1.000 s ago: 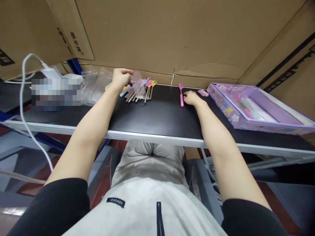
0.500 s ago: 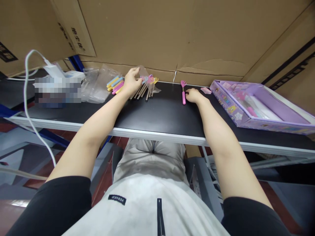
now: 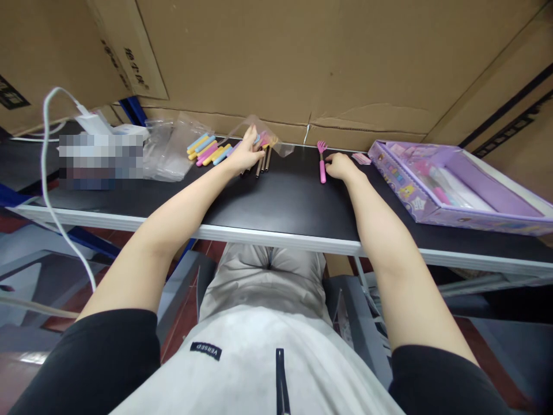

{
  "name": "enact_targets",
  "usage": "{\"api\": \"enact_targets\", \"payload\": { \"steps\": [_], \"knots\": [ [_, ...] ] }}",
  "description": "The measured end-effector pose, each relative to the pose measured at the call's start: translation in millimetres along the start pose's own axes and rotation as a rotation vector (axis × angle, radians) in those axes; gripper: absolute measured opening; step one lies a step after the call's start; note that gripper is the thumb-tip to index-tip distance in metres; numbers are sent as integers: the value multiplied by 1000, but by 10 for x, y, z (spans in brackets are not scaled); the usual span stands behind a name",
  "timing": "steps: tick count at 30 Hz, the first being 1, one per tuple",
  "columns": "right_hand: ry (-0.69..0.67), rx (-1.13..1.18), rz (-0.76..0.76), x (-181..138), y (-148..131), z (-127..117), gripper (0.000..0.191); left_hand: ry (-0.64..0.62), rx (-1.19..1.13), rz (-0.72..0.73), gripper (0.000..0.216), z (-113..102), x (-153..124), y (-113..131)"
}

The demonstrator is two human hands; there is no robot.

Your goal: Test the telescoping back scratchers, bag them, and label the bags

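Note:
My left hand [image 3: 248, 153] lies over a bundle of slim metal rods [image 3: 259, 167] with small coloured claw-shaped heads [image 3: 270, 140], partly inside a clear plastic bag [image 3: 283, 150]. Its thumb and fingers are spread apart, and the palm hides part of the bundle. Beside it on the left, several blue, yellow, pink and purple handle tubes [image 3: 207, 151] lie in a group. My right hand [image 3: 341, 167] rests on the table just right of a pink back scratcher [image 3: 322, 164]. Thumb and forefinger are slightly bent and apart, near the handle without gripping it.
A purple open box [image 3: 415, 202] with packaged pieces stands on the right, a small pink packet [image 3: 361, 158] beside it. Clear bags [image 3: 166, 153] and a white charger with cable [image 3: 95, 124] lie left. Cardboard [image 3: 302, 69] walls the black table's [image 3: 280, 202] back.
My left hand has shifted slightly right and its fingers have spread. More handle tubes show to its left, and the clear bag reaches further right. My right hand has barely moved.

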State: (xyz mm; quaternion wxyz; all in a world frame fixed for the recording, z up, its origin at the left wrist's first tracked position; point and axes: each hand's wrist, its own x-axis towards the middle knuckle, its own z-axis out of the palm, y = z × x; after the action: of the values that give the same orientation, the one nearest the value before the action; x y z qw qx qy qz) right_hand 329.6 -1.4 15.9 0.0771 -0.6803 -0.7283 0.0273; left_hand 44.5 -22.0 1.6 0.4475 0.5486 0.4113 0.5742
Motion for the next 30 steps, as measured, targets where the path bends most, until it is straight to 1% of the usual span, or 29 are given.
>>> {"api": "enact_targets", "payload": {
  "steps": [2,4,6,7,9,12,13,15,17,18,20,22,26,30],
  "knots": [
    [43,49,1,-17,-33,-25,42,-13,-11,-34,111,44,-35,-9],
    [127,139,-7,-7,-80,-35,41,-33,-45,-38,112,76,-58,-17],
    [210,311,-10,12,-150,-31,36,-63,-89,-24,110,97,-74,-22],
    [226,432,-5,16,-195,-27,35,-77,-111,-14,109,105,-82,-22],
    [183,710,5,-4,-297,-25,34,-104,-147,6,107,119,-100,-18],
    [4,1060,13,-96,-453,-38,36,-146,-161,24,105,140,-131,-9],
    [-46,1139,21,-131,-498,-44,35,-160,-156,23,104,147,-140,-9],
    [-96,1259,46,-190,-567,-49,25,-182,-145,14,102,160,-151,-15],
    [-94,1332,75,-220,-610,-41,13,-189,-142,-4,102,168,-151,-30],
    [-86,1352,87,-225,-622,-34,12,-184,-142,-15,103,169,-147,-40],
    [-75,1368,103,-226,-635,-17,16,-151,-142,-44,107,162,-129,-60],
    [-79,1366,108,-224,-638,-4,18,-85,-149,-78,111,141,-101,-74],
    [-93,1356,104,-227,-637,9,18,101,-191,-122,111,58,-23,-63],
    [-107,1355,101,-231,-642,11,17,277,-225,-128,104,-70,43,14]
  ]
}}
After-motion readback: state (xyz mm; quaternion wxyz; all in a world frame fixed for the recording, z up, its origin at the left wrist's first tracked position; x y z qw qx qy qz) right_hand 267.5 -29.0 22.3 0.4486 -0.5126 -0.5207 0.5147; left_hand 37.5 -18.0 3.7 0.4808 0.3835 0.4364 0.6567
